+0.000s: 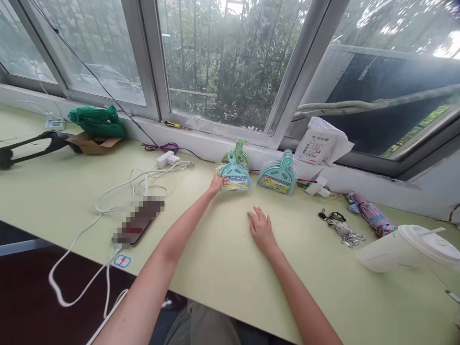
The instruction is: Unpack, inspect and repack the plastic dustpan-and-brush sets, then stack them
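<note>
Against the wall under the window leans a teal mini dustpan and brush set [234, 168] in clear wrapping, with a printed label across its front. My left hand [216, 184] grips its left edge, thumb at the front; the fingers behind are partly hidden. Behind it shows a green dustpan [240, 145]. To the right stands another stack of dustpan sets [278, 173], teal in front with a red edge showing behind. Resting on the tabletop just below that stack, my right hand [261, 228] holds nothing, its fingers spread.
A phone [141, 223] with white cables lies left on the pale table [215, 268]. On the right are keys [345, 230], a folded umbrella [370, 213] and a white lidded cup [391, 249]. A screwdriver [174, 125] and a white package [319, 143] sit by the window.
</note>
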Demonstrator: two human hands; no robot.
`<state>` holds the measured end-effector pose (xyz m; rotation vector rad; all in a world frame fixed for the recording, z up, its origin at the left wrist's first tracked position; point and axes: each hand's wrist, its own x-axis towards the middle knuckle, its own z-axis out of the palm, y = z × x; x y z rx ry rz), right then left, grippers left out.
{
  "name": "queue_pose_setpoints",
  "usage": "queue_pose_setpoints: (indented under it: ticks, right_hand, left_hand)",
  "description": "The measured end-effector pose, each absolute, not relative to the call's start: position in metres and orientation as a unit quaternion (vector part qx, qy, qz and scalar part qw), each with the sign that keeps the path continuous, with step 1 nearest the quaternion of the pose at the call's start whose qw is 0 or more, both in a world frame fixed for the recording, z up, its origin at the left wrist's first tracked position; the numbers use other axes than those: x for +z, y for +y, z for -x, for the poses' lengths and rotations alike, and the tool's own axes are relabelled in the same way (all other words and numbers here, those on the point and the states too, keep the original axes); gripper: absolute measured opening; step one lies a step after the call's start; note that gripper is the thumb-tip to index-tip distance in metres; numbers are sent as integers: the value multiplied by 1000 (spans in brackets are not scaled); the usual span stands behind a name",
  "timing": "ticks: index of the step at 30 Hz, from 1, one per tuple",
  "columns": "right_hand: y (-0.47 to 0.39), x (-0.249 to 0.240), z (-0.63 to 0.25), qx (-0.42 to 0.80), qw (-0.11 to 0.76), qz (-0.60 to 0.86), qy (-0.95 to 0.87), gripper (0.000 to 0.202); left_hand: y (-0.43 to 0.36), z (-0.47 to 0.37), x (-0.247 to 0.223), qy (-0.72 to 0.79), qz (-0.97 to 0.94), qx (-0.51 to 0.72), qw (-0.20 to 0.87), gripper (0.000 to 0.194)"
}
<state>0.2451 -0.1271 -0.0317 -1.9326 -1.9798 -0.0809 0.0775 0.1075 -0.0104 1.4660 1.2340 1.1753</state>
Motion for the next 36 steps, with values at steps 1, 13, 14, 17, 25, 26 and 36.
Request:
queue_pose_setpoints:
  ticks: [1,13,14,17,25,26,36]
  right_hand:
    - [-129,-30,-244,-49,193,679,-707,48]
    - [-150,-23,-254,-169,248,600,-742,41]
    - [-150,-24,-256,-168,251,606,-736,40]
    - [-152,-23,-257,-197,251,624,-714,39]
    - [-146,-27,-259,-107,290,581,-753,41]
    - [-144,-30,-261,-84,310,593,-738,44]
    - [-129,-41,-281,346,642,567,-384,49]
  left_hand:
    - [94,-75,-10,487,-555,478,476,33]
    - [-43,-115,-29,286,-399,450,747,59]
    - [-47,-115,-32,283,-391,456,748,62]
    - [-52,-109,-36,292,-387,467,740,68]
    - [-61,-109,-26,334,-410,497,688,58]
    - [-61,-110,-25,337,-410,502,683,57]
    - [-70,-111,-15,207,-459,458,733,90]
